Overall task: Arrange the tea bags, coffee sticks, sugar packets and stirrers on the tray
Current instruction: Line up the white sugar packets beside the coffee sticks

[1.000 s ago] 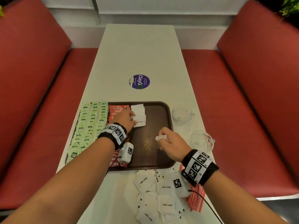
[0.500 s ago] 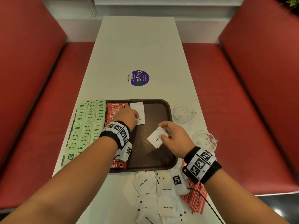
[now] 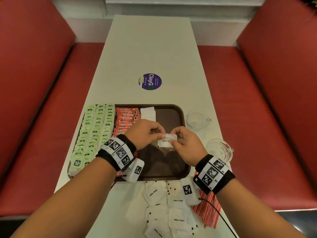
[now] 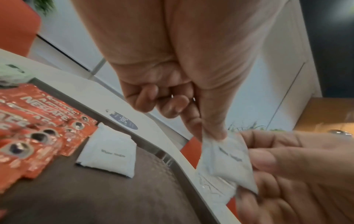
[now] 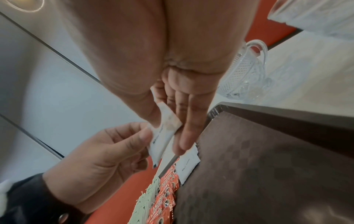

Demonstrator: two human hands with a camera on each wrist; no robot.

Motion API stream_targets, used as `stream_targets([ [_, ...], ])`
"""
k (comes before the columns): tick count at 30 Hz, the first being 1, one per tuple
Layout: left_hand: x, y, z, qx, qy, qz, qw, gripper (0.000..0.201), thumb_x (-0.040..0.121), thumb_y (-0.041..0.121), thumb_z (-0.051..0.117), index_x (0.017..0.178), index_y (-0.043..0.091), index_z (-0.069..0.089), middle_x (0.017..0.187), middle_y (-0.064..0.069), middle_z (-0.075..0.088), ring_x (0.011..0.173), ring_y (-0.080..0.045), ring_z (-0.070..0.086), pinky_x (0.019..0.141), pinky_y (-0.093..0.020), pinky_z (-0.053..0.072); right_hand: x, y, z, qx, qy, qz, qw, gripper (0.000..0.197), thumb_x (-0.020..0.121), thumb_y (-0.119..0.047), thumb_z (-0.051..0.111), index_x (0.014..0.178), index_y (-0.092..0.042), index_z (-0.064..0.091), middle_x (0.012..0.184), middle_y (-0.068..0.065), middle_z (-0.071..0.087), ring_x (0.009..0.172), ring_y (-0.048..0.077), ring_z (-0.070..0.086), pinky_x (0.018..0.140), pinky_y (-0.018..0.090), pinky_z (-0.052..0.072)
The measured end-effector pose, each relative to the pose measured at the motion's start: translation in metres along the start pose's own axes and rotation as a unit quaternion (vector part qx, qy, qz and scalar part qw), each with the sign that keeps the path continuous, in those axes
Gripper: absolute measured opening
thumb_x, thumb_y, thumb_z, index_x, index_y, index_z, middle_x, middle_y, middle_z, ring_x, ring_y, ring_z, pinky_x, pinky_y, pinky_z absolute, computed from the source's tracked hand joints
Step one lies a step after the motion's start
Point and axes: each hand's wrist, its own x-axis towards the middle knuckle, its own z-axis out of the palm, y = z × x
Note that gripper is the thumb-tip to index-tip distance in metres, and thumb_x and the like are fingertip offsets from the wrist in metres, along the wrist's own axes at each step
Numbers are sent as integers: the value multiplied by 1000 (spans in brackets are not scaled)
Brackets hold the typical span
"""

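Both hands meet at the centre of the head view, above the brown tray [image 3: 178, 115]. The left hand [image 3: 145, 133] pinches the left edge of a white sugar packet [image 3: 167, 142] between thumb and forefinger; its other fingers are curled into the palm. The right hand [image 3: 186, 143] pinches the right edge of the same packet. Each grip is clamped on the packet, which is held clear of the tray floor.

On the tray, green tea bags [image 3: 96, 129] fill the left columns. Red coffee sticks [image 3: 127, 119] lie in an overlapping column just right of them. Placed sugar packets [image 3: 148, 113] lie beside the coffee sticks at the tray's upper edge.

At the lower centre of the frame, loose sugar packets [image 3: 171, 215] lie on the white surface [image 3: 151, 48]. Red-striped stirrers [image 3: 208, 213] lie at their right.

Two glass cups [image 3: 197, 119] stand on the surface right of the tray.
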Motion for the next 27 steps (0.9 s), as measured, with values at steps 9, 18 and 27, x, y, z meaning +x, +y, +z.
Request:
stream_targets([
  [9,33,-55,-26,127,68,-158,977,6,88,28,72,83,28,69,80,10,64,81,-12,60,76,-29,47,-21,14,-8,-127,-105,25,986,28,88,-21,74,114,-23,64,96,-10,69,69,-6,61,64,10,49],
  [18,49,-59,-16,175,48,-198,963,11,84,34,75,87,25,70,91,6,67,89,-16,63,81,-32,52,-40,27,-12,-221,-190,33,956,24,77,-33,84,91,-25,66,84,-7,67,63,-4,55,60,13,43],
  [27,50,-41,-2,278,-55,-116,952,22,90,31,68,111,24,69,118,-1,64,110,-22,58,94,-33,46,-61,28,-12,-322,-242,24,915,35,71,-48,85,93,-28,66,92,-11,63,84,9,60,76,28,53],
])
